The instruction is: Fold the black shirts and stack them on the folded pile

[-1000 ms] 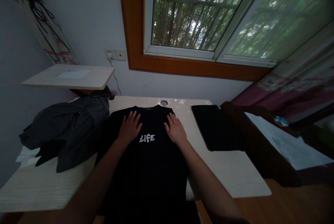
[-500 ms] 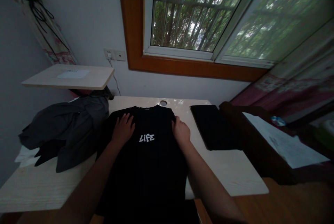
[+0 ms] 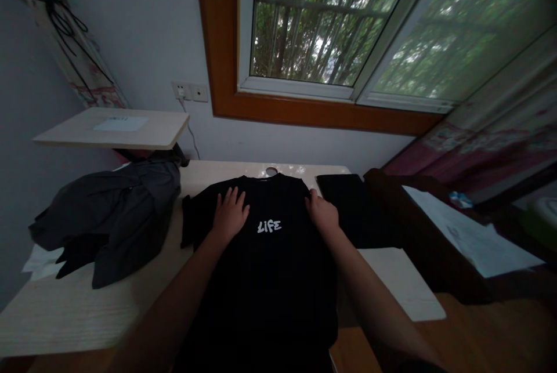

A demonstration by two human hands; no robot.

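A black T-shirt with white "LIFE" lettering on its chest lies spread over the table, neckline toward the wall and lower part hanging past the front edge. My left hand rests flat on the shirt's left shoulder area, fingers apart. At the opposite shoulder, my right hand has its fingers curled on the fabric, pinching the shirt's edge. The left sleeve shows beside my left hand; the right sleeve cannot be made out.
A heap of dark grey clothing lies at the left, under a raised wooden shelf. A folded black cloth is on the table at the right. Beyond it, papers lie on a dark brown surface. The window is behind.
Both hands and the T-shirt have shifted to the right, toward the folded black cloth. The shirt's left sleeve has come away from the grey clothing, baring table between them.
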